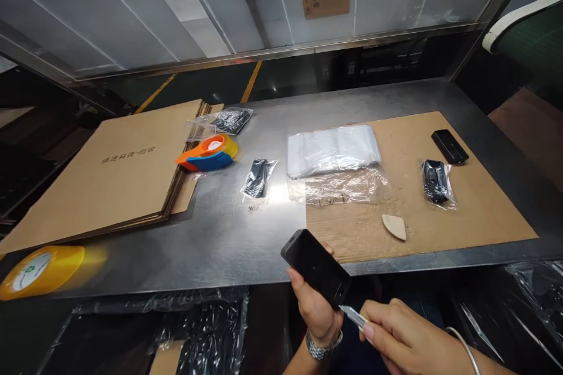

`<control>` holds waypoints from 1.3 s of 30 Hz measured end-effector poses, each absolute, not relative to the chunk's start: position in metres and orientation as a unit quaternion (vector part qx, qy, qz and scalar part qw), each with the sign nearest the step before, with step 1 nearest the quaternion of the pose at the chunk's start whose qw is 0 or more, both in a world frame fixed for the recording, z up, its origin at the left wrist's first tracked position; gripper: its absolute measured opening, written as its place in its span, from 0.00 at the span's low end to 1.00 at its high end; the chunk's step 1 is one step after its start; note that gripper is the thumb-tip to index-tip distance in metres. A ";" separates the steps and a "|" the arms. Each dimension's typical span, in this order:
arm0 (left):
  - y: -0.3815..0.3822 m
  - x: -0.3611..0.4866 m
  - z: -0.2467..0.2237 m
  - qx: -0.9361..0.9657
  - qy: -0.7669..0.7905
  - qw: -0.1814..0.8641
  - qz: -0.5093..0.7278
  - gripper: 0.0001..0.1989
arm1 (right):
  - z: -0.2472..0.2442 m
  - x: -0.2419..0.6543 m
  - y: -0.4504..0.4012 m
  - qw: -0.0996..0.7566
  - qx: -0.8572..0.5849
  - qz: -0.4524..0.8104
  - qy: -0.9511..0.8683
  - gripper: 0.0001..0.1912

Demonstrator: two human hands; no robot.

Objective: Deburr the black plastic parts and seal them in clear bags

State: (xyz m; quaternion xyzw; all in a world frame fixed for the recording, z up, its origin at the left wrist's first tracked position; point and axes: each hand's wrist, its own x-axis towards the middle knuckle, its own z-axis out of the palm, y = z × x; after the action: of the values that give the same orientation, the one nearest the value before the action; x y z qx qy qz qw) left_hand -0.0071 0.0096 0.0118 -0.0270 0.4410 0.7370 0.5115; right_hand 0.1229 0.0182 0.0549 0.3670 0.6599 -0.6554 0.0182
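My left hand point(317, 310) is wrapped round a black rectangular plastic casing point(315, 266), held tilted just off the table's front edge. In my right hand point(398, 331) is a utility knife point(352, 316), its blade tip at the casing's lower end; whether it touches I cannot tell. Ahead on the cardboard sheet point(479, 211) lies a pale wedge-shaped piece point(394, 227). To the right are a similar black casing point(449, 146) and a bagged black part point(436, 181). Another bagged black part point(258, 178) rests on the bare metal to the left.
Clear plastic bags point(333, 152) lie stacked mid-table. Flattened cartons point(127, 170) cover the left side, with an orange and blue tape dispenser point(209, 153) beside them. A yellow tape roll point(41, 271) sits at the front left edge. Black plastic-lined containers point(215, 328) stand below the table point(229, 252).
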 end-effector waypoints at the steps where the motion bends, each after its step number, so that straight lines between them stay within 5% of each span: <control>1: 0.010 -0.007 0.012 -0.027 0.442 0.509 0.738 0.28 | 0.055 0.122 0.019 0.019 0.366 -0.660 0.655 0.15; 6: 0.011 -0.006 0.011 -0.040 0.431 0.482 0.762 0.28 | 0.054 0.124 0.015 -0.013 0.384 -0.607 0.696 0.15; 11: 0.014 -0.008 0.011 -0.028 0.412 0.412 0.812 0.24 | 0.050 0.127 0.002 -0.127 0.360 -0.286 0.879 0.15; 18: 0.019 -0.009 0.012 0.000 0.436 0.338 0.834 0.30 | 0.043 0.118 0.000 -0.159 0.262 0.004 0.952 0.23; 29: 0.017 -0.007 0.013 -0.009 0.425 0.294 0.856 0.28 | 0.035 0.117 -0.011 -0.088 0.260 0.021 0.961 0.20; 39: 0.016 -0.009 0.020 -0.166 0.491 0.373 0.769 0.25 | 0.038 0.122 0.000 -0.141 0.321 0.111 0.930 0.22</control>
State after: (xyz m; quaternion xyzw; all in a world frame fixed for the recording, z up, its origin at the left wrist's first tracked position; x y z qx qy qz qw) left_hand -0.0091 0.0158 0.0200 -0.1660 0.4910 0.7695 0.3732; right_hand 0.1216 -0.0001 0.0381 0.3210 0.9301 0.1106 -0.1405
